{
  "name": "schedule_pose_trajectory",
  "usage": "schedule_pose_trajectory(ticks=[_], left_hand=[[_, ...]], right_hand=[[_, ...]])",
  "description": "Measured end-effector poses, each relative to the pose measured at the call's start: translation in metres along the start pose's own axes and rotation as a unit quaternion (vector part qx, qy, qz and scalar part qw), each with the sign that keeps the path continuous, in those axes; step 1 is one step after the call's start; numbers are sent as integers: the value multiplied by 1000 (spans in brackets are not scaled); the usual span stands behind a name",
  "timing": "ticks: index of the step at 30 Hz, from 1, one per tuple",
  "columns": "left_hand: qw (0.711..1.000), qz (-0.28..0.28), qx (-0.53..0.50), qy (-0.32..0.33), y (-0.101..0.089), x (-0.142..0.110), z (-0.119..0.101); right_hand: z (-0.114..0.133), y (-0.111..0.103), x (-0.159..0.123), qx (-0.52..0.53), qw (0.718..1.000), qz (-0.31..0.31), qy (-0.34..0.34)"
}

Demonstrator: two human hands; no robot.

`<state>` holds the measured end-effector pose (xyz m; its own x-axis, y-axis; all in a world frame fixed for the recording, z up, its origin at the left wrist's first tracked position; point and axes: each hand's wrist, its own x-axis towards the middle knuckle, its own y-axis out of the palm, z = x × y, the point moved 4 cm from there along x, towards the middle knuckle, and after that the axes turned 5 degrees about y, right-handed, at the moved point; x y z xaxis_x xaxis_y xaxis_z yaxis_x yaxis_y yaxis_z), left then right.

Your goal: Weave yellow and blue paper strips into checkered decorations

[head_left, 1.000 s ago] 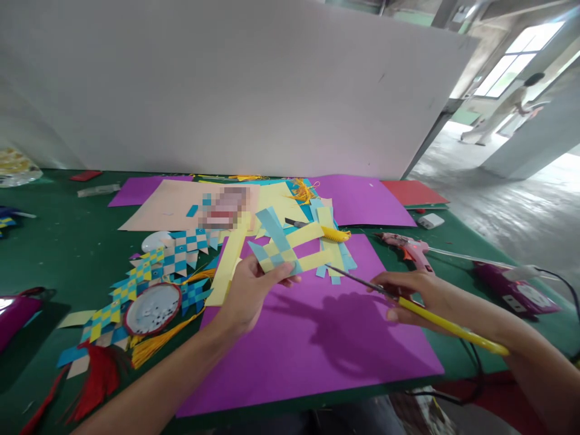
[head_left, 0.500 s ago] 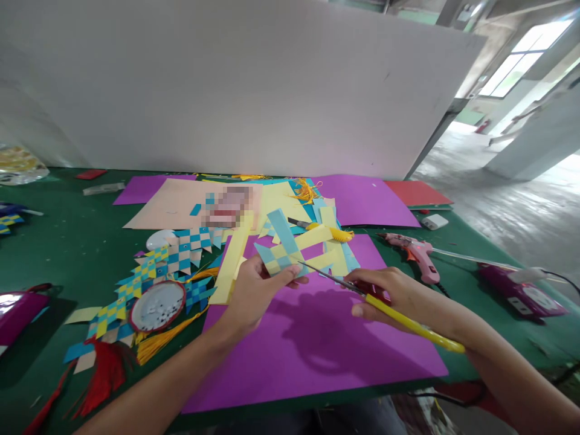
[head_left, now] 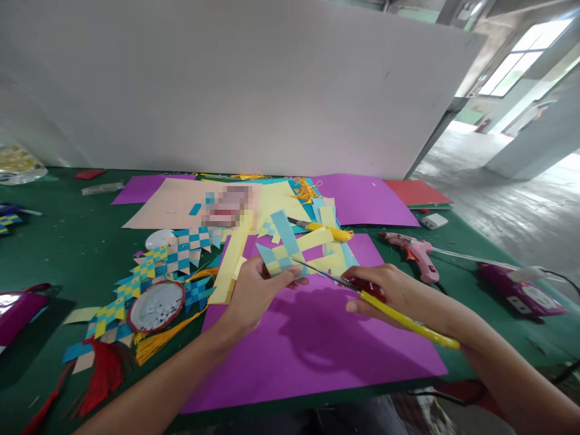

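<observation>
My left hand (head_left: pixel 254 293) pinches a small woven piece of blue and yellow paper strips (head_left: pixel 294 244) and holds it above a purple sheet (head_left: pixel 317 344). My right hand (head_left: pixel 389 293) is closed round yellow-handled scissors (head_left: pixel 362 290). The scissor blades point left and their tips reach the woven piece near my left thumb.
A finished blue-yellow woven figure with a round white dish (head_left: pixel 156 305) and tassels lies on the left. A yellow utility knife (head_left: pixel 324 229), a pink glue gun (head_left: pixel 419 257) and a purple power strip (head_left: pixel 521 290) sit on the green table (head_left: pixel 67 254). A white board (head_left: pixel 226 84) stands behind.
My right hand has brought the scissors leftward, and the blade tips now reach the woven piece. My left hand has stayed in about the same place with the piece.
</observation>
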<state>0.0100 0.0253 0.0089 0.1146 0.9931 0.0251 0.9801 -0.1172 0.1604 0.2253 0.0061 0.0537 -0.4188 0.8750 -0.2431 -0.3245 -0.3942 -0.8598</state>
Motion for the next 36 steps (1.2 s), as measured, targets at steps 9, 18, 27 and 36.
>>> schedule_pose_trajectory(ticks=[9, 18, 27, 36], left_hand=[[1000, -2, 7, -8, 1, -1, -1], [1000, -9, -18, -12, 1, 0, -1], [999, -10, -29, -17, 1, 1, 0], [999, -6, -50, -20, 1, 2, 2]], right_hand=[[-1, 1, 1, -11, 1000, -2, 1], [-5, 6, 3, -16, 999, -37, -15], [-4, 3, 2, -23, 999, -41, -20], [-2, 4, 2, -35, 997, -62, -38]])
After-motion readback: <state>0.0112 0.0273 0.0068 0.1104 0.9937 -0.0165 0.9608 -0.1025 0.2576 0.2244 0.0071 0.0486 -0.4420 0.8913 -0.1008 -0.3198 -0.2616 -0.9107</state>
